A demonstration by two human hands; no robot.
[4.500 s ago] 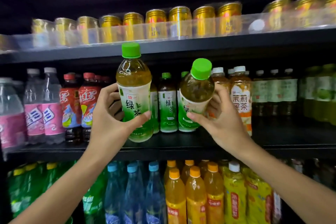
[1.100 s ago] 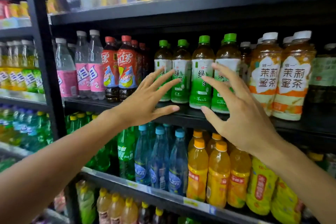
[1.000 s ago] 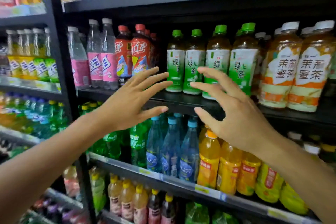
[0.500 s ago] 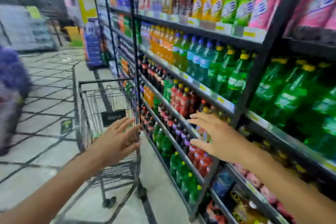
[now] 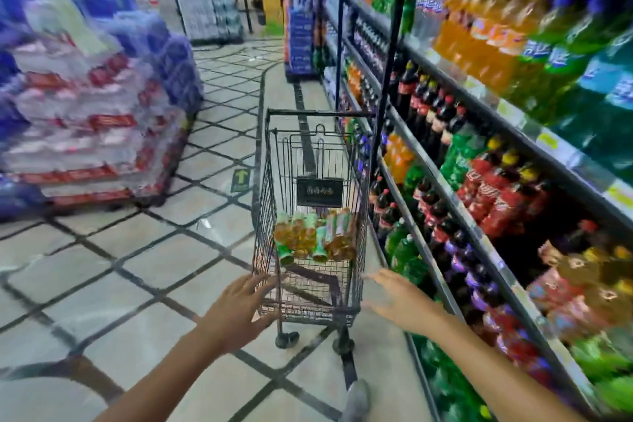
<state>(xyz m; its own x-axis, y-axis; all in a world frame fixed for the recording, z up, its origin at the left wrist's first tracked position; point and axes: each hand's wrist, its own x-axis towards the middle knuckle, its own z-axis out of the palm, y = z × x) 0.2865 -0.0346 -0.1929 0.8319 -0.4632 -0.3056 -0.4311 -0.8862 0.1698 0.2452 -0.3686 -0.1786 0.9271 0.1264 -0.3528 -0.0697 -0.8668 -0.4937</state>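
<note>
A black wire shopping cart (image 5: 270, 181) stands in the aisle ahead of me, with several green-capped tea bottles (image 5: 313, 238) lying in its basket. My left hand (image 5: 238, 310) is spread with straight fingers at the cart's near left corner and holds nothing. My right hand (image 5: 402, 300) reaches with straight fingers toward the cart's near right side and is also empty. Neither hand plainly grips the cart.
Drink shelves (image 5: 479, 161) packed with soda bottles run along the right, close to the cart. Stacked packs of bottled water (image 5: 92, 106) stand on the left. Tiled floor (image 5: 137, 271) stretches ahead. A grey shoe (image 5: 356, 399) shows below the cart.
I have turned from the tea shelf to face down the aisle. Both empty hands have dropped and moved to the near end of the cart.
</note>
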